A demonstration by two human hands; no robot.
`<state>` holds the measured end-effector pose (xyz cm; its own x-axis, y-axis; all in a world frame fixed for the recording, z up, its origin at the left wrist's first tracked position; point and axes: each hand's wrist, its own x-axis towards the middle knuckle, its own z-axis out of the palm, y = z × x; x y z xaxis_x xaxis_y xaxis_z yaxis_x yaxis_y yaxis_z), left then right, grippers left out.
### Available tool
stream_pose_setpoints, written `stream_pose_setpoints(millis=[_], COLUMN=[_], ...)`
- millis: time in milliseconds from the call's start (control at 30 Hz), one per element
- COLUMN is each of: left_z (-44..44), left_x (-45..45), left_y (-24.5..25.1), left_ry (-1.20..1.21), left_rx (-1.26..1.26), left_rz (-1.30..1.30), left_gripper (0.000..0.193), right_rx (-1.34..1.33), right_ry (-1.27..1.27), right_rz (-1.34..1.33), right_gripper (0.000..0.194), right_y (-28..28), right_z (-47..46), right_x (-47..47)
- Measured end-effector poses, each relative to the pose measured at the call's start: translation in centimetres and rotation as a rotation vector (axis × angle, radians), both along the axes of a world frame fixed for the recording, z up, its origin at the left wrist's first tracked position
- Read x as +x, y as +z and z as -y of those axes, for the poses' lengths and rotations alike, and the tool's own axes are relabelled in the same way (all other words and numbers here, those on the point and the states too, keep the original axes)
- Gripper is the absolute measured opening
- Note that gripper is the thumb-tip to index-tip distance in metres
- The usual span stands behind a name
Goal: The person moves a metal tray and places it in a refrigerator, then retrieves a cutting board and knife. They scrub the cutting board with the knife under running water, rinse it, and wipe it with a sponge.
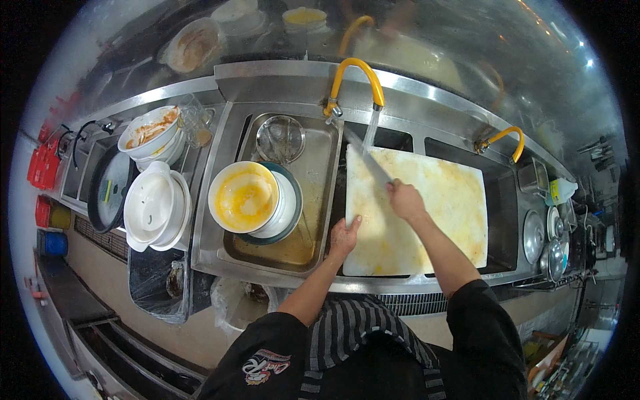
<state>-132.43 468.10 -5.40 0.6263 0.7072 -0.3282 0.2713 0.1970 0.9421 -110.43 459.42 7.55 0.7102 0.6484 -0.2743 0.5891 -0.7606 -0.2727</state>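
A large white cutting board (425, 215) with yellow-brown stains lies across the sink basins. My left hand (345, 237) grips its left edge, thumb on top and fingers out of sight beneath. In my right hand (406, 199) is a long metal-bladed tool (372, 165), blurred, apparently a knife. Its blade slants up and left over the board's upper left corner. Water (371, 131) runs from a yellow gooseneck faucet (356, 67) beside the blade, down to the board's top edge.
Left of the board, a yellow-smeared bowl (243, 197) tops a stack in a metal tray (320, 200) holding murky liquid and a round strainer (280, 139). Further left stand stacked white dishes (150, 207) and a dark round pan (112, 190). Metal lids (534, 236) and a second faucet (515, 137) are at right.
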Motion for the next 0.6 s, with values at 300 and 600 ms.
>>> stream_pose_setpoints(millis=[300, 600], left_z=[-0.3, 0.2], left_x=[-0.9, -1.7], left_y=[2.3, 1.9], left_ry=[-0.036, 0.016], left_rx=[0.19, 0.059], left_rz=[-0.107, -0.107], left_gripper=[0.052, 0.055], right_rx=[-0.021, -0.021], right_ry=[-0.118, -0.156], right_rz=[0.079, 0.039], right_gripper=[0.041, 0.04], right_y=[0.6, 0.7], right_z=[-0.5, 1.6], right_x=[1.4, 1.3])
